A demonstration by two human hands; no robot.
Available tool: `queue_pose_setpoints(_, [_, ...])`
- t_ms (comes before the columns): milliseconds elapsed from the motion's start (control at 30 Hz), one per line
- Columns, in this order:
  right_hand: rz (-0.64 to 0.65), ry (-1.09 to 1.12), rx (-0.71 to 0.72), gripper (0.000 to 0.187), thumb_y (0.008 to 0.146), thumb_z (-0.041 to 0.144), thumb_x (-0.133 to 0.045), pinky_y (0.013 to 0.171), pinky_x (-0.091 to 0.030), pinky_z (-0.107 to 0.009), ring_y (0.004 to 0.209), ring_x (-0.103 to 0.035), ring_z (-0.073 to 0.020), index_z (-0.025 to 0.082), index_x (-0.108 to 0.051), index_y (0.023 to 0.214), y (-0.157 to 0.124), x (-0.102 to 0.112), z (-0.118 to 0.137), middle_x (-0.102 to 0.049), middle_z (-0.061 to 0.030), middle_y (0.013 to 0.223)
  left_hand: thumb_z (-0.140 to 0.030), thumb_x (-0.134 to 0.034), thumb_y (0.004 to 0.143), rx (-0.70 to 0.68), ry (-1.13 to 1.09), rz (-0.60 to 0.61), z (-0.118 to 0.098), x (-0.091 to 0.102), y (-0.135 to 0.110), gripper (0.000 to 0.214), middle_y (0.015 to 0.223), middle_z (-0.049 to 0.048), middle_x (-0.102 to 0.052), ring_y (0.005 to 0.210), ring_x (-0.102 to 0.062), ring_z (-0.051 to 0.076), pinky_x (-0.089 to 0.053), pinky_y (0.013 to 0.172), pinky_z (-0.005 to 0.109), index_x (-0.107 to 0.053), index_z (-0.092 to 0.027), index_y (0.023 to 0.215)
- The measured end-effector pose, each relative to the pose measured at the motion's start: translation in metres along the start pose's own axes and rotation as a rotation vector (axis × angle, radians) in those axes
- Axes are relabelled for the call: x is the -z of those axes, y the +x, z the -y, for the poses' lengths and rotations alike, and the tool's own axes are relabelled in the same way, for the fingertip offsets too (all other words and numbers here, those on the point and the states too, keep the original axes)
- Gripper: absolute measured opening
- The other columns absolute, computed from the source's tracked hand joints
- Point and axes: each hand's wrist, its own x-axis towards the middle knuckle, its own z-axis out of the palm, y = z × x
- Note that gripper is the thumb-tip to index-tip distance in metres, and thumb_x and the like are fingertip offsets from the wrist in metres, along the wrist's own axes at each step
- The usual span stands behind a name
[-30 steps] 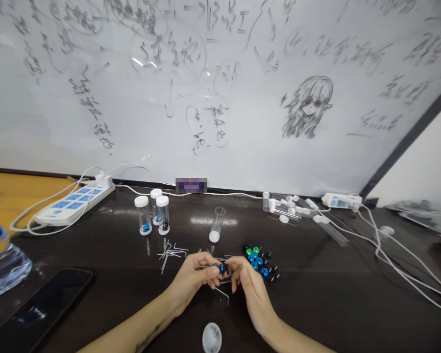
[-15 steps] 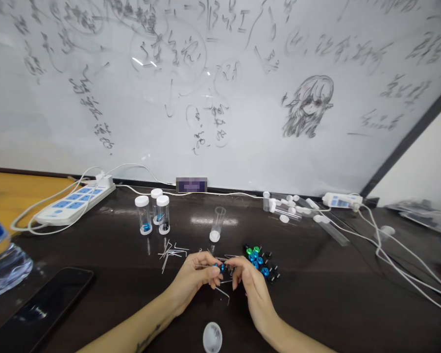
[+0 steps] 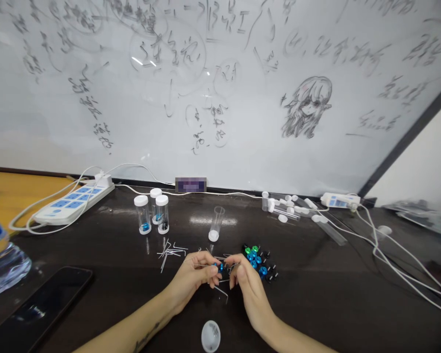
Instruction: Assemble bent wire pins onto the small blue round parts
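Both hands meet above the middle of the dark table. My left hand [image 3: 198,274] pinches a small blue metal part [image 3: 221,268] between thumb and fingers, and a thin metal rod shows along those fingers. Facing it, my right hand [image 3: 248,284] has its fingers curled together at the part's right side, by some dark pieces and thin metal; what it grips is too small to make out. Below and between the hands lies a bent hex key [image 3: 222,292]. More hex keys [image 3: 171,251] are heaped to the left. Several blue, green and black parts [image 3: 257,260] lie to the right.
Three capped tubes [image 3: 143,215] stand at back left; another clear tube [image 3: 216,223] stands centre. A white cap [image 3: 210,336] lies in front. Loose tubes and caps [image 3: 290,208], cables and a power strip [image 3: 73,201] line the back. A phone [image 3: 40,309] and bottle [image 3: 3,260] sit left.
My right hand has shifted slightly at the blue part, and thin metal now shows by its fingertips. My left hand keeps its pinch. The whole view has moved a little.
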Motion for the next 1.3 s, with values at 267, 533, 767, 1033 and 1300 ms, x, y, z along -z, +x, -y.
queue_pose_setpoints(267, [0.111, -0.098, -0.011, 0.048, 0.100, 0.040, -0.028, 0.061, -0.035, -0.025, 0.062, -0.048, -0.0147, 0.018, -0.048, 0.062, 0.004, -0.003, -0.002, -0.050, 0.0005, 0.062, -0.022, -0.076, 0.068, 0.000, 0.039, 0.041, 0.000, -0.002, 0.000, 0.017, 0.062, 0.0032, -0.066, 0.055, -0.059, 0.012, -0.044, 0.053, 0.021, -0.067, -0.011, 0.077])
queue_pose_setpoints(533, [0.077, -0.116, 0.085, 0.023, 0.095, 0.031, -0.044, 0.067, -0.038, -0.025, 0.071, -0.050, -0.0157, 0.019, -0.054, 0.079, 0.008, -0.003, 0.006, -0.055, 0.0000, 0.075, -0.022, -0.074, 0.070, -0.024, -0.004, 0.034, 0.001, 0.002, 0.003, 0.016, 0.065, 0.0038, -0.066, 0.058, -0.059, 0.012, -0.044, 0.057, 0.022, -0.066, -0.012, 0.079])
queue_pose_setpoints(767, [-0.001, -0.075, 0.109, 0.009, 0.088, 0.027, -0.055, 0.068, -0.042, -0.027, 0.074, -0.054, -0.0180, 0.020, -0.060, 0.091, 0.005, -0.003, 0.005, -0.059, -0.0011, 0.079, -0.024, -0.075, 0.069, -0.054, 0.021, 0.026, 0.002, 0.001, 0.001, 0.018, 0.063, 0.0028, -0.064, 0.056, -0.059, 0.012, -0.043, 0.056, 0.021, -0.066, -0.012, 0.078])
queue_pose_setpoints(1033, [0.031, -0.078, 0.053, 0.037, 0.094, 0.039, -0.046, 0.056, -0.036, -0.023, 0.057, -0.049, -0.0130, 0.017, -0.054, 0.065, 0.004, -0.003, 0.007, -0.053, 0.0023, 0.059, -0.023, -0.076, 0.068, -0.032, 0.040, 0.055, 0.003, 0.001, 0.001, 0.018, 0.066, 0.0048, -0.068, 0.056, -0.059, 0.011, -0.043, 0.055, 0.021, -0.065, -0.012, 0.078])
queue_pose_setpoints(1300, [0.066, -0.037, 0.004, 0.054, 0.095, 0.049, -0.038, 0.048, -0.033, -0.021, 0.047, -0.046, -0.0110, 0.015, -0.054, 0.056, 0.005, -0.005, -0.001, -0.049, 0.0026, 0.049, -0.025, -0.077, 0.066, -0.008, 0.053, 0.075, 0.000, -0.002, 0.000, 0.020, 0.062, 0.0037, -0.067, 0.055, -0.061, 0.012, -0.043, 0.054, 0.021, -0.066, -0.012, 0.077])
